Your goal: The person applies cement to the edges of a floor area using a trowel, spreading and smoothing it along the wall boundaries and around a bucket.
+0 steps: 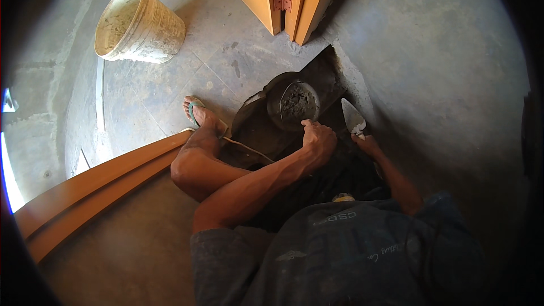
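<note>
A dark round bucket (273, 102) with a thin wire handle stands in front of me, grey mortar (300, 103) inside it. My left hand (320, 139) is closed at the bucket's near rim, its fingertips touching the edge; the rest of its grip is partly hidden. To the right of the bucket, my right hand (369, 145) is wrapped round the handle of a pointed trowel (352, 115). The trowel's blade points up and away from me, apart from the bucket. Some grey residue shows near the blade's base.
A dirty white bucket (153, 31) leans tipped at the far left. An orange wooden door frame with a hinge (283, 0) stands ahead; another orange frame (107, 184) runs along the left. A grey wall (430, 51) rises at right. My sandalled foot (203, 114) rests beside a dark, broken-edged floor area (249, 127).
</note>
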A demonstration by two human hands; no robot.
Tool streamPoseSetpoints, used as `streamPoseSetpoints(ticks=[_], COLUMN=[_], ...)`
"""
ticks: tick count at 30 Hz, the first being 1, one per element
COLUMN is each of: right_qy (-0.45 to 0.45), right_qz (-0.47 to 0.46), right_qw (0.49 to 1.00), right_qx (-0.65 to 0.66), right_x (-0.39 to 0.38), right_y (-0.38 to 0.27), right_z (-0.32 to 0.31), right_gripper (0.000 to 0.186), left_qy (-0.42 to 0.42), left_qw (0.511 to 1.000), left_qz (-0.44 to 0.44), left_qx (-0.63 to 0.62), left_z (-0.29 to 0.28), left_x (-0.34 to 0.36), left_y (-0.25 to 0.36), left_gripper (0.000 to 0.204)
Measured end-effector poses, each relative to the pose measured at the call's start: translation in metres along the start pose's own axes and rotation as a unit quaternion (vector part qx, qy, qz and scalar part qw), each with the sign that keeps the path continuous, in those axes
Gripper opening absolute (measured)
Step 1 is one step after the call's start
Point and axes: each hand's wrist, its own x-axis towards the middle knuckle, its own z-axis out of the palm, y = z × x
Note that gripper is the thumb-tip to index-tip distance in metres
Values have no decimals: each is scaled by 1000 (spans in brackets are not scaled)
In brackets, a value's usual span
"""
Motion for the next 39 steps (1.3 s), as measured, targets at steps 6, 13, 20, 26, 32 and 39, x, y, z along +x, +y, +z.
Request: streamPoseSetpoints(ticks=[6, 13, 20, 26, 32, 39], right_qy=[8, 14, 18, 20, 21, 14], right_qz=[10, 31, 38, 19, 28, -12], right_qw=[1000, 999, 999, 1000, 999, 1000], right_qx=[3, -18, -1, 4, -7, -7], right_x=[4, 2, 9, 4, 0, 7], right_y=[4, -3, 6, -1, -4, -2], right_z=[-1, 1, 3, 1, 0, -2], right_gripper=[72, 71, 68, 73, 76, 79], left_qy=[-4, 4, 9, 9, 14, 43], left_qw=[999, 999, 1000, 1000, 1000, 999], left_qz=[-1, 6, -6, 2, 3, -19], left_qx=[-45, -33, -23, -20, -28, -17], left_z=[-6, -8, -5, -11, -13, -10], left_x=[1, -6, -3, -7, -9, -1], left_y=[-5, -5, -4, -7, -7, -4], left_gripper=[29, 27, 37, 39, 36, 26])
